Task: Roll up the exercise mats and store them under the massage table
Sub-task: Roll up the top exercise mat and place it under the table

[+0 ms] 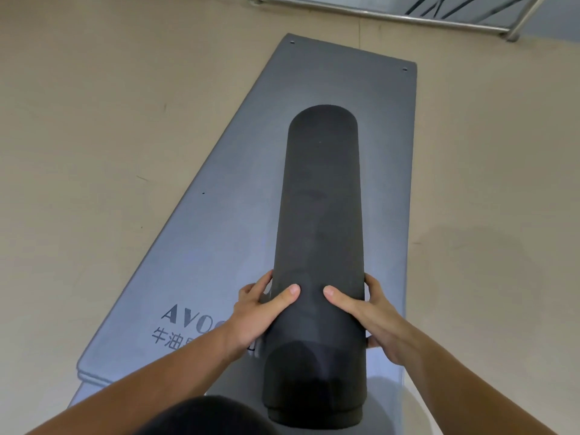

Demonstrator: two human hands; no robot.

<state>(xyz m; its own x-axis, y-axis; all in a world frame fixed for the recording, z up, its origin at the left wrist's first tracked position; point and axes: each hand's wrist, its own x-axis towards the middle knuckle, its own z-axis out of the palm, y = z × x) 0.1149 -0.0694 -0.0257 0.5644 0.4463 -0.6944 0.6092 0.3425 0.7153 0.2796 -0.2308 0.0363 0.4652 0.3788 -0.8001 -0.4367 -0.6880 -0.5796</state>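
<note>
A rolled-up black exercise mat (320, 215) points lengthwise away from me, above a flat grey mat (226, 199) spread on the floor. My left hand (260, 312) clasps the roll's left side near its close end, thumb on top. My right hand (370, 315) clasps the right side the same way. The grey mat carries printed lettering near my left wrist and two small holes at its far corners. A second flat layer shows under the grey mat's near-left corner (91, 381).
Beige floor (94, 120) lies on both sides of the mats. A metal tube frame (392, 15) with crossed dark struts stands at the top right, past the grey mat's far end.
</note>
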